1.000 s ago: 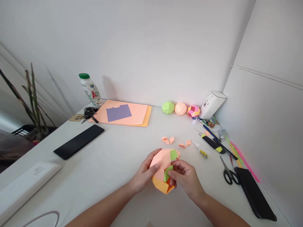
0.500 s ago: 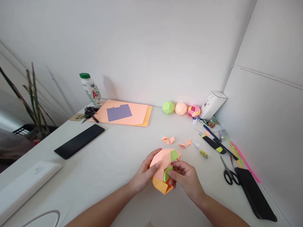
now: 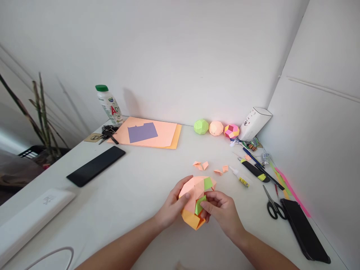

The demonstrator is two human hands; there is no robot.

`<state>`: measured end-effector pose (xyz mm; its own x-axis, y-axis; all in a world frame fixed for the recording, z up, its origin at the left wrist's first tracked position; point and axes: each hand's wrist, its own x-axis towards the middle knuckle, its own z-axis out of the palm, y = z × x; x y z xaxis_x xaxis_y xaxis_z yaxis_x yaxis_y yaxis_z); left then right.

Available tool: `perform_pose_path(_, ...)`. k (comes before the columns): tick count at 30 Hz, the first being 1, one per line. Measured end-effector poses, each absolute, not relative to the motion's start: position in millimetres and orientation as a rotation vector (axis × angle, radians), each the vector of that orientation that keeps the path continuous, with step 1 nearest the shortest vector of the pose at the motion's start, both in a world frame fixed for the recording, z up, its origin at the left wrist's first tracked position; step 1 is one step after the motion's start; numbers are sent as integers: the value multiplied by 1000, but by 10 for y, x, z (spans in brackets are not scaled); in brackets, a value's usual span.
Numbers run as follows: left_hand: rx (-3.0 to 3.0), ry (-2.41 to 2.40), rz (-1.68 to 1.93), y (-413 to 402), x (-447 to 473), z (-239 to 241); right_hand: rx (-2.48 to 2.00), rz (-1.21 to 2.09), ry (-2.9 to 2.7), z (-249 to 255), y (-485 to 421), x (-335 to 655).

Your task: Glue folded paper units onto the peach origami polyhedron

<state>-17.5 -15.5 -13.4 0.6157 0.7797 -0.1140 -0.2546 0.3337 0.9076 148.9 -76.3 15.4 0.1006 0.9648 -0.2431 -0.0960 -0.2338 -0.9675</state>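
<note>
A faceted paper ball [image 3: 191, 218] in pink, orange and green sits between my hands above the front middle of the table. An opening shows on its right side. My left hand [image 3: 173, 202] is closed on the ball's left side, thumb across a pink face and fingers behind it. At the opening, my right hand [image 3: 222, 210] pinches a green paper piece [image 3: 200, 205] that lies against the ball; part of its fingers is hidden behind the paper. Several small folded pink paper pieces [image 3: 205, 165] lie just beyond the ball, with a small glue bottle [image 3: 240, 178] to their right.
Scissors [image 3: 275, 206], a black phone-like case [image 3: 305, 230] and a utility knife [image 3: 253, 170] lie at right. Paper balls [image 3: 201, 126] line the back wall. Paper sheets [image 3: 165, 135], a bottle [image 3: 110, 107], a black slab [image 3: 95, 166] and a white device [image 3: 36, 221] occupy the left.
The view has shifted slightly. Both hands keep their hold on the paper ball and the green piece, with hardly any visible movement.
</note>
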Motion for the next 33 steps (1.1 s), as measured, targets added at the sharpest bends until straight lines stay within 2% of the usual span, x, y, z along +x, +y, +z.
perform_pose_path(33, 1076, 654, 744, -153, -183, -109, -1379, 1241, -983, 194, -787, 1476)
